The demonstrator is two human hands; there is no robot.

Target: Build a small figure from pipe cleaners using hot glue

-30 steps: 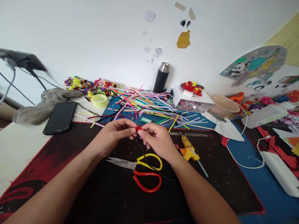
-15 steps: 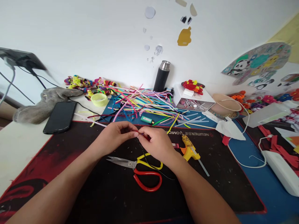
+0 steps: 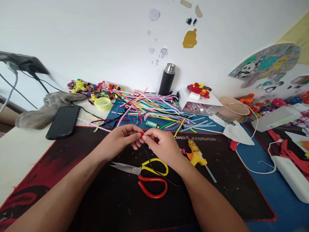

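Fingertips of my left hand (image 3: 123, 140) and my right hand (image 3: 161, 141) meet above the black mat (image 3: 116, 199). Both pinch a small red piece (image 3: 142, 134), mostly hidden by the fingers. A thin black strand (image 3: 151, 164) hangs below them and trails over the scissors. The scissors (image 3: 135, 170), with one yellow and one red handle, lie just under my hands, blades pointing left. To the right of my right hand lies a yellow glue gun (image 3: 196, 154) with a clear stick in its back.
Behind the hands is a pile of colourful pipe cleaners (image 3: 149, 106), with a black flask (image 3: 167, 80) beyond. A phone (image 3: 63, 121) lies at left, a white box (image 3: 201, 103) at back right. A white power strip (image 3: 291, 178) and cable are at far right.
More of the red piece shows between my fingertips. My left hand's lower fingers have spread a little below it. The view has shifted slightly.
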